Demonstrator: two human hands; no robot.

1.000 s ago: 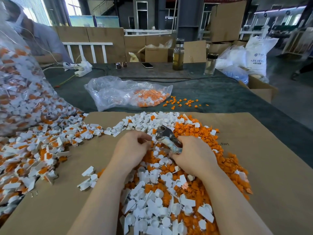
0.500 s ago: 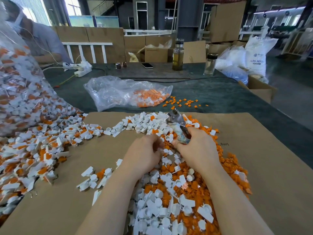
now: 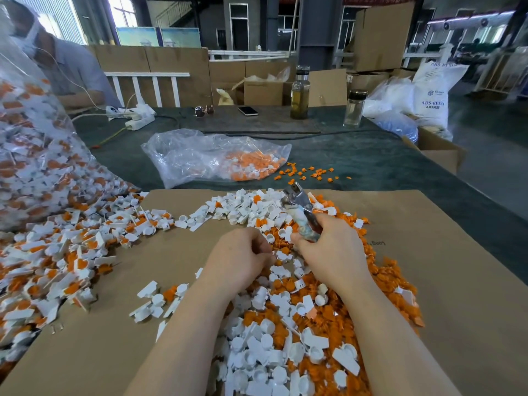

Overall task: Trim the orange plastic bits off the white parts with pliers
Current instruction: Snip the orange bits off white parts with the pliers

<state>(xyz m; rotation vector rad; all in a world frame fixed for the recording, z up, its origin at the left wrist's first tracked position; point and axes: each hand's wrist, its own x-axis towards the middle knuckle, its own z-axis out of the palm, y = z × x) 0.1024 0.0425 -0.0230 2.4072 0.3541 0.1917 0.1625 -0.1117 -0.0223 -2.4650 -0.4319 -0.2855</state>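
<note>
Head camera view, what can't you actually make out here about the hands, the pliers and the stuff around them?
- Left hand: its curled fingers face away, so whether it holds a part is hidden.
- Pliers: handles buried in the right hand; the tip is too small to tell open or closed.
- Big bag of parts: cut off by the left edge.
- White sack: print too small and blurred to read fully.

A phone (image 3: 248,110), sunglasses (image 3: 204,111), two bottles (image 3: 300,92) and a power strip (image 3: 139,121) sit across the table (image 3: 357,161).
</note>
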